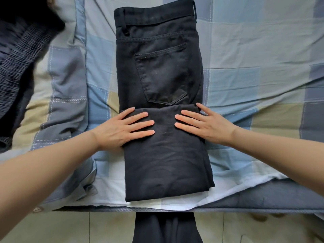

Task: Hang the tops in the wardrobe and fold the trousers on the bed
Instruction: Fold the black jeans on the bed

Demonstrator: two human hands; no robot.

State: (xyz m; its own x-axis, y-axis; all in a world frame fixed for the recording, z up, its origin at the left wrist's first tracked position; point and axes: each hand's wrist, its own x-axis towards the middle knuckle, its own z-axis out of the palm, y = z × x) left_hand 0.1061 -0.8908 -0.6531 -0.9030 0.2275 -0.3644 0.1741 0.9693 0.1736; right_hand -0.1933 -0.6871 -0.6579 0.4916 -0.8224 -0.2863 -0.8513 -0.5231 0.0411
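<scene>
Directly beneath both hands (163, 127): trousers (161, 71)

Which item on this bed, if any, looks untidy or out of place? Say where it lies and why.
The dark striped garment at the far left lies bunched and crumpled on the bed, unfolded. The black trousers look neat, folded under the flat left hand and right hand.

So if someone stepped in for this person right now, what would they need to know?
Left hand and right hand: both flat, fingers straight, pressing the folded-up leg end of the black trousers.
Trousers lie on the checked bed cover, waistband away from you, legs folded over once.
A dark striped garment lies at the far left.
Left: finish folding the trousers. No wardrobe in view.
</scene>
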